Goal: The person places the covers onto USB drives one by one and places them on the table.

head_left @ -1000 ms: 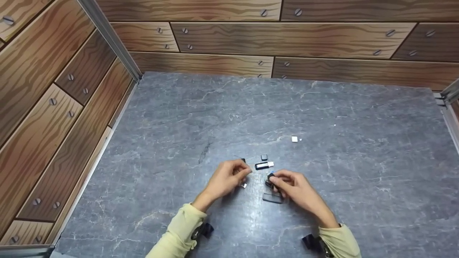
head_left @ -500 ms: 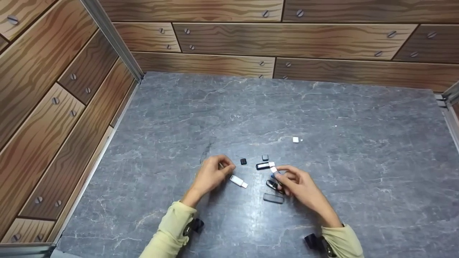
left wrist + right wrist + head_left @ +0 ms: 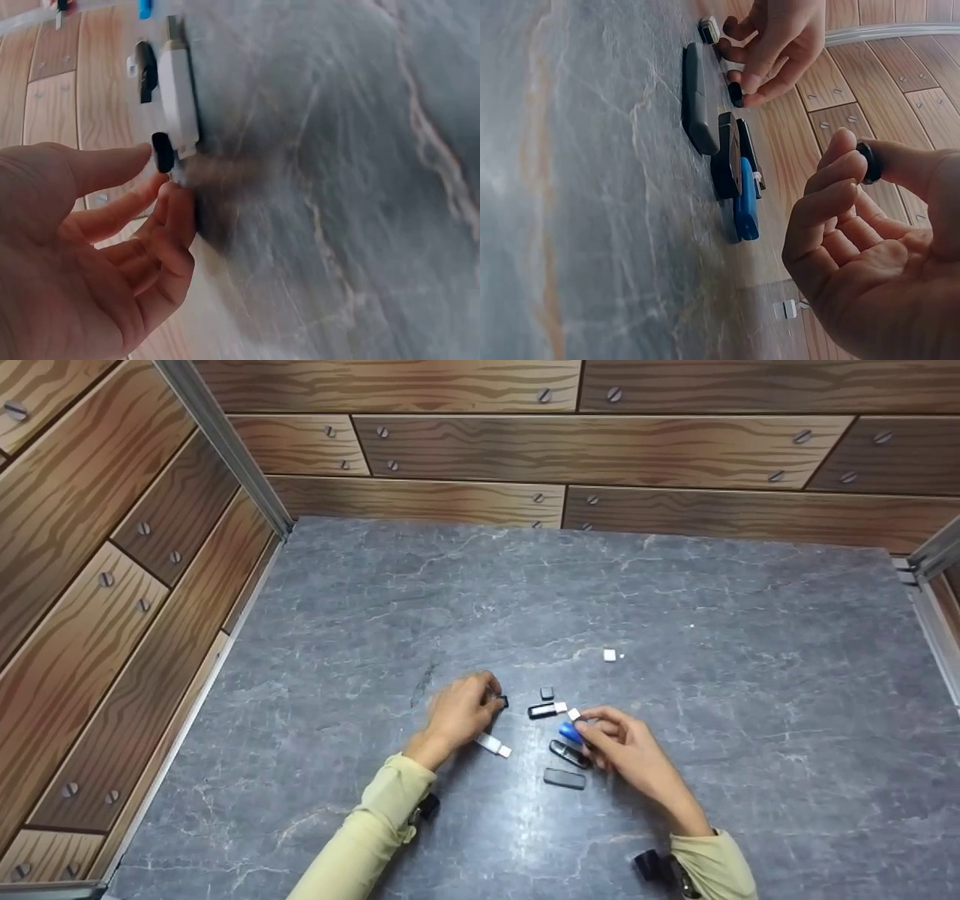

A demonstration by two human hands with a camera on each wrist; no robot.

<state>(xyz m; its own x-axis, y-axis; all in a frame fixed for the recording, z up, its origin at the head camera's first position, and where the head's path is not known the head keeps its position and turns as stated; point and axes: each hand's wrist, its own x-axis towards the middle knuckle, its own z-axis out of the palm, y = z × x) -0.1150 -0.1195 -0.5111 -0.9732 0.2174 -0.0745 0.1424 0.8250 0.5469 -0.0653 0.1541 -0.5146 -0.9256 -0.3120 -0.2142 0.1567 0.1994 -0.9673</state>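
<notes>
My left hand point(image 3: 463, 709) pinches a small black USB stick cap point(image 3: 163, 152) between thumb and fingers, low over the table. Beside that hand lies a white USB stick point(image 3: 490, 745), its plug bare. My right hand point(image 3: 626, 746) holds a small dark USB stick point(image 3: 868, 163) between thumb and fingertips, metal plug pointing up and away; the fingers hide most of its body. Just left of it lie a blue USB stick point(image 3: 570, 732), a glossy black one point(image 3: 568, 754) and a dark grey one point(image 3: 564, 778). A black-and-white USB stick point(image 3: 543, 711) lies farther back.
Behind the sticks sits a small grey cap point(image 3: 547, 693). A white cap point(image 3: 609, 655) lies farther back on the grey marbled table point(image 3: 360, 607), beside a tiny white bit. Wood-patterned panels point(image 3: 465, 450) stand along the back and left.
My left hand drew back to the left, uncovering the white stick, then reached forward to the black cap and pinched it. My right hand turned its stick, bringing the metal plug into view.
</notes>
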